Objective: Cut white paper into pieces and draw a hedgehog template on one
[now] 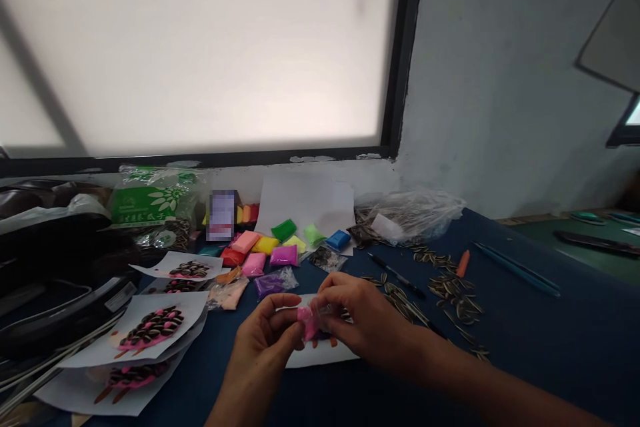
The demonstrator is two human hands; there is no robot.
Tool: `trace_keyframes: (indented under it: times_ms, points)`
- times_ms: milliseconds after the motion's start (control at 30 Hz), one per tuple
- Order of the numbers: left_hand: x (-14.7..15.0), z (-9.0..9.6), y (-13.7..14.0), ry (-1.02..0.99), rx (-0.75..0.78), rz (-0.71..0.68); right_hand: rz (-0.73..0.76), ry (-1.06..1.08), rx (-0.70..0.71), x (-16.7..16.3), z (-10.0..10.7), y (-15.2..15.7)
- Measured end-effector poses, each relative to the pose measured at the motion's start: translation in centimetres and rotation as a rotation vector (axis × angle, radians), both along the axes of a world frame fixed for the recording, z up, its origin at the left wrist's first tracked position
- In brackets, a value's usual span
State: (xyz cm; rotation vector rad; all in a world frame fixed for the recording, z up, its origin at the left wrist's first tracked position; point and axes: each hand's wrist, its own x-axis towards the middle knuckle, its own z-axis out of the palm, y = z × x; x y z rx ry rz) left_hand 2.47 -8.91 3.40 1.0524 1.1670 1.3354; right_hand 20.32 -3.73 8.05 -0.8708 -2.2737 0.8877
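Note:
Between the fingers of both hands is a small packet of pink modelling clay (307, 324) in a clear wrapper. My left hand (263, 340) pinches its pink left side with thumb and fingers. Closed on the crinkled clear film at the packet's right side is my right hand (367, 315). Directly below lies a white paper sheet (320, 356) bearing brown clay pieces and dark seeds, mostly covered by the hands. Packets of coloured clay, among them a magenta one (284, 255) and a purple one (273, 283), lie just beyond my hands.
Finished seed-and-clay pictures (153, 330) are stacked at left beside a black bag (45, 253). Loose sunflower seeds (453, 290), a black pen (397, 275), an orange stick (463, 263) and blue tweezers (517, 269) lie at right. A green seed bag (147, 203) stands behind.

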Motion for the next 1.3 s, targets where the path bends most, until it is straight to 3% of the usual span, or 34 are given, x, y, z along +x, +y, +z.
trace_keyframes:
  times_ms: [233,533,767,1033,1300]
  points:
    - [0.3,0.0,0.4,-0.036,0.0,0.036,-0.007,0.035,0.037,-0.1,-0.5,-0.1]
    - [0.7,1.4,-0.3,0.018,0.014,0.036,0.006,0.024,0.281,0.0,-0.3,-0.8]
    - [0.2,0.7,0.2,-0.041,0.017,-0.002,0.001,0.014,0.176,0.3,0.1,-0.1]
    - [0.9,1.3,-0.2,-0.065,0.003,0.017,0.022,0.013,0.071,0.4,-0.2,0.2]
    - [-0.3,0.4,0.1,0.012,-0.009,-0.108,0.003,0.049,0.2,-0.1,-0.8,-0.6]
